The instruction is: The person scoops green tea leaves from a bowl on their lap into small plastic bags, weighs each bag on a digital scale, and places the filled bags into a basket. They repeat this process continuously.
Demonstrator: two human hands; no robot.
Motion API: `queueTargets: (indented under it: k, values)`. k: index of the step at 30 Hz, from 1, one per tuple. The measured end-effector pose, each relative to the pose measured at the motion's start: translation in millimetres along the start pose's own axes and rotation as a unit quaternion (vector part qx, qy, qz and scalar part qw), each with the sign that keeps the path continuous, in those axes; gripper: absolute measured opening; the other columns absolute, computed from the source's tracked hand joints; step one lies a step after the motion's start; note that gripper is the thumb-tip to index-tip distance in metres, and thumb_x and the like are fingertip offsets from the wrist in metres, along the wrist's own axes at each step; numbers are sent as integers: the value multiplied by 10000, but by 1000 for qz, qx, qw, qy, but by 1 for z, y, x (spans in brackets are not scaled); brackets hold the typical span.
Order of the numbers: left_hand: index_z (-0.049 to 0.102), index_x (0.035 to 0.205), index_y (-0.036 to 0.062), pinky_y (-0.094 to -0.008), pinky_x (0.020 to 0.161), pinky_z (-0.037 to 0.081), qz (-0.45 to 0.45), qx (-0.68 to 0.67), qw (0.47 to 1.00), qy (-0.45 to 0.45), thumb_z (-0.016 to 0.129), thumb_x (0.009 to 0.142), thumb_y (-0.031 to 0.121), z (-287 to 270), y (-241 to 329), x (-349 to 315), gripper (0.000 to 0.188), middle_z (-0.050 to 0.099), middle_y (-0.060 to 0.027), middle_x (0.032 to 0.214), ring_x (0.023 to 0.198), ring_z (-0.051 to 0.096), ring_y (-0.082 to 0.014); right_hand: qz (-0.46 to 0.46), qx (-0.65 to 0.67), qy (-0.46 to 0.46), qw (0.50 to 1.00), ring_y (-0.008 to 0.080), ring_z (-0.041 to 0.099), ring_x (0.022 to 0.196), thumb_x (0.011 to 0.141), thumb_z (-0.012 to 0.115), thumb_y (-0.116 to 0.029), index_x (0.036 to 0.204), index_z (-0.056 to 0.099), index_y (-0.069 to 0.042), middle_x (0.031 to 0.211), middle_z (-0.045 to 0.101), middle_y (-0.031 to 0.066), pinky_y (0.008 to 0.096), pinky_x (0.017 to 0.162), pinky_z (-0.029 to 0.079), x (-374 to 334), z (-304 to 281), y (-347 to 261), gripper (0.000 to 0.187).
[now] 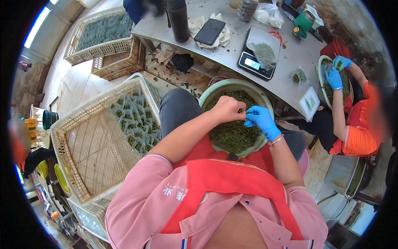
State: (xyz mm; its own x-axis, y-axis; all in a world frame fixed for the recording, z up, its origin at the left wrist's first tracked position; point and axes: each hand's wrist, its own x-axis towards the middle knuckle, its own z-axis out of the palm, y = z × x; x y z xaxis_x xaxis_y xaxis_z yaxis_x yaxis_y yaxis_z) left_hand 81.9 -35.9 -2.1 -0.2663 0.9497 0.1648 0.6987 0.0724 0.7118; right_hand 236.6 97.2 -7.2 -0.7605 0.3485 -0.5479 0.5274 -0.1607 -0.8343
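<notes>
My bare left hand (226, 109) and my right hand (263, 122), in a blue glove, meet over a pale green basin (265, 99) between my knees. Fingers of both are pinched together, almost touching; whatever is between them is too small or hidden to name. Below them the basin holds a heap of small dark green plant bits (233, 139), like tea leaves. To my left, a large cream plastic crate (89, 157) has several clear bags (137, 124) of the same green stuff standing upright along its right side.
A metal table (224, 58) ahead carries a digital scale (256, 64) with a filled bag, a phone (210, 32) and a dark flask (177, 20). Stacked crates (118, 58) stand far left. On the right, a co-worker's blue-gloved hands (335, 76) work over another basin (322, 85).
</notes>
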Motion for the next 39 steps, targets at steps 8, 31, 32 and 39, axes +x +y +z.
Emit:
queueTargets:
  k: [8,31,32,39]
  values:
    - [669,802,135,-398,601,486,-55,-59,997,1,637,746,311,-10,-6,1,188,620,-112,647,635,617,-306,-70,147,53,985,231,647,794,829,591,-57,914,608,-10,853,641,110,360,743,554,15,-30,-14,99]
    - [649,1025,111,-286,663,502,-171,-79,959,212,641,829,257,-63,-64,60,245,693,-72,829,727,669,-157,-391,-364,374,758,213,651,881,885,592,-168,1189,606,-141,1271,563,77,302,710,522,81,-43,-58,306]
    - [651,1019,118,-299,672,505,-157,-37,965,206,638,826,268,-61,-57,59,245,691,-80,829,732,675,-181,-381,-397,377,745,235,647,890,874,600,-186,1153,618,-150,1276,553,83,316,717,522,90,-47,-64,282]
    - [552,1148,146,-384,826,451,-23,177,920,350,709,740,283,-48,-64,79,458,642,-105,1023,975,595,-252,-355,-548,273,707,301,628,797,815,614,-203,954,650,-131,1147,599,71,384,665,514,77,0,-154,160]
